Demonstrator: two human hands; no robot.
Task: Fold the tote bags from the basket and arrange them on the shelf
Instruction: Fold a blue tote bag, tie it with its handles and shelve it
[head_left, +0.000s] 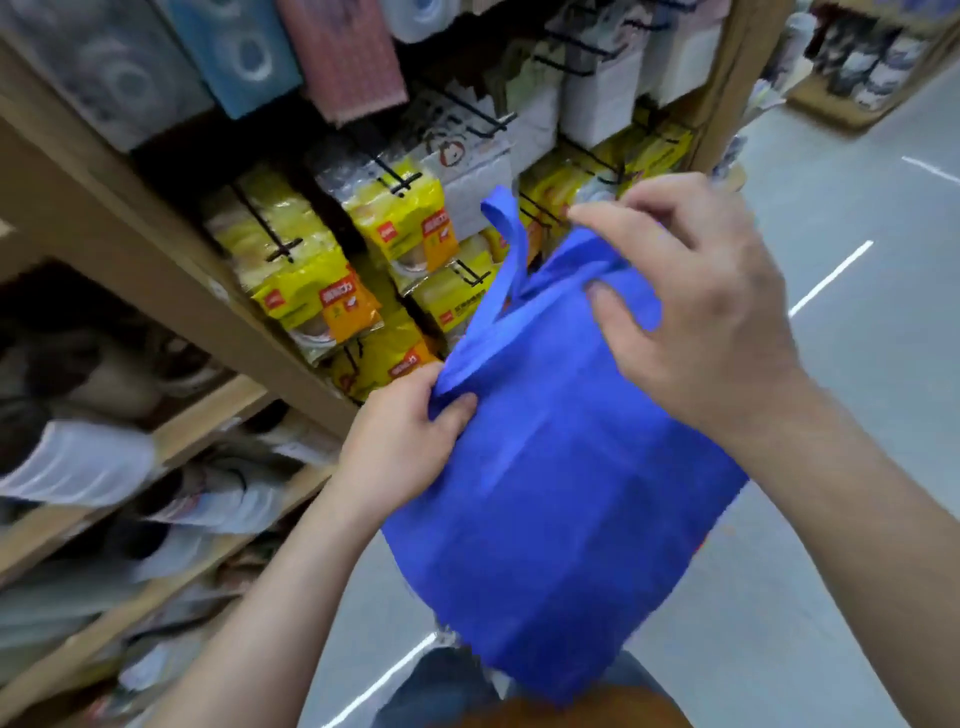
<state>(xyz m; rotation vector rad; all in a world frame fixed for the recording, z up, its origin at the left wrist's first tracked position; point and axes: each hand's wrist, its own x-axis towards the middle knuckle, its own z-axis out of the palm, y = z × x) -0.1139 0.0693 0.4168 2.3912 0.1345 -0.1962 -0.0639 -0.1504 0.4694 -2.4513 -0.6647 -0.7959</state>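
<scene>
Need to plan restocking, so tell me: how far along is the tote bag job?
Done: no folded tote shows on the shelf. In hand: the left hand and right hand grip the top edge of one blue tote bag, held in the air, unfolded, handle up. Left: folding it and placing it; the basket is out of view.

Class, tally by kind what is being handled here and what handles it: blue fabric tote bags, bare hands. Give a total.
Blue fabric tote bag: 1
Bare hands gripping it: 2 (left hand, right hand)
Total: 3
</scene>
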